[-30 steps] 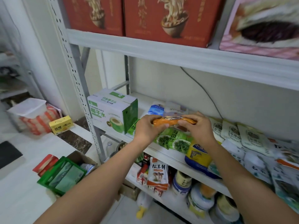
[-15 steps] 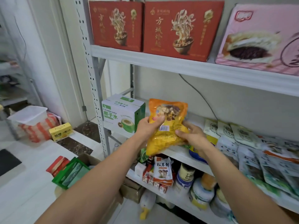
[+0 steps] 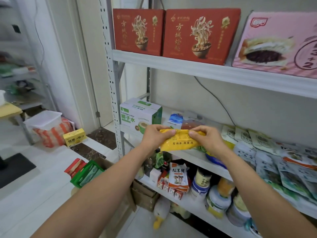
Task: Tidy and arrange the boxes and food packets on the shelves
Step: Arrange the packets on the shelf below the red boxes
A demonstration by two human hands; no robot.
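Both hands were on it. The left hand and right hand each pinched the yellow packet, thumbs pressed on its upper face and the other fingers curled out of sight underneath. The packet lay almost flat between them, its print upside down to the camera. The grips sat close together on the top seam, so most of the bag hung toward the person, below and in front of the pinch.

It hovered just over the front lip of the middle shelf, right of the coconut water box and in front of a blue-and-white pouch and a brown pouch.

The danger, by my read: a soft bag held only at one edge could sag or slip if either thumb eased off. Set down too near the lip, it might tip over the edge onto the jars below. Pushed back too hard, it would likely shove those two pouches toward the wall. And the loose heap of packets to the right looked ready to slide if the right forearm brushed it
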